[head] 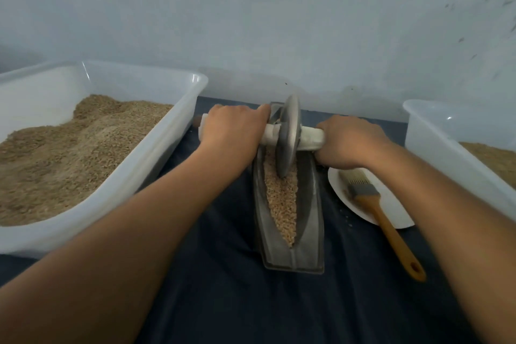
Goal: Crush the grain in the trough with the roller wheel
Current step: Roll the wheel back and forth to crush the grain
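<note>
A grey boat-shaped trough lies lengthwise on the dark cloth, with pale grain filling its groove. A grey roller wheel stands upright in the far half of the groove, its lower edge in the grain. A white-wrapped axle runs through the wheel. My left hand grips the axle's left end. My right hand grips the right end. Both arms reach forward on either side of the trough.
A large white tub heaped with grain stands at the left. Another white tub holding grain is at the right edge. A white plate with a wooden-handled brush lies right of the trough. A wall stands just behind.
</note>
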`<state>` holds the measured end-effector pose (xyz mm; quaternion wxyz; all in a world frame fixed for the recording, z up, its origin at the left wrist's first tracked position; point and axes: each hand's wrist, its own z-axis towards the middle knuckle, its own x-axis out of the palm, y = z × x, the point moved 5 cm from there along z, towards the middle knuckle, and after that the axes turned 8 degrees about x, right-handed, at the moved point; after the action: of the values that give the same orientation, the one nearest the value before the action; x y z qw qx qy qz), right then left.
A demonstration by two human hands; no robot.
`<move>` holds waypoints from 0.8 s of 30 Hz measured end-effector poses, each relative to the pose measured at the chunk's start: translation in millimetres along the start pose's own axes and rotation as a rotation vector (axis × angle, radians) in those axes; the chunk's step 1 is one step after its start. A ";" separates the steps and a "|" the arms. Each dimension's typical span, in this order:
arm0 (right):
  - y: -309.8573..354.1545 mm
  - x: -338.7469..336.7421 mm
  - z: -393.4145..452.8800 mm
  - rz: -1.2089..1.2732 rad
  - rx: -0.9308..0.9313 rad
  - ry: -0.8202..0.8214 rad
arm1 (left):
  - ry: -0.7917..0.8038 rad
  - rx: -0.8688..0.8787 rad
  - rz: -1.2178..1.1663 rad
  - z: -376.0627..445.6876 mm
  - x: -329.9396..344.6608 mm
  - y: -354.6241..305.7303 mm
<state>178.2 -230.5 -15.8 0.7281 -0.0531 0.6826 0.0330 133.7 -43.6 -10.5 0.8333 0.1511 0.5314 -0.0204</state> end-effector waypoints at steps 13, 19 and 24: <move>10.6 -10.9 20.8 -0.046 -0.044 0.147 | 0.063 -0.053 -0.102 7.9 14.3 10.3; -3.2 3.8 -14.6 0.044 0.036 -0.045 | -0.062 0.013 0.069 -6.7 -4.9 -6.5; 4.1 1.4 -44.4 -0.006 0.043 -0.279 | -0.086 -0.015 0.042 -40.1 -10.5 -11.0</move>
<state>133.8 -231.9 -20.1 0.8170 -0.0342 0.5752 0.0232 91.8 -44.5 -19.2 0.8566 0.1550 0.4922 -0.0056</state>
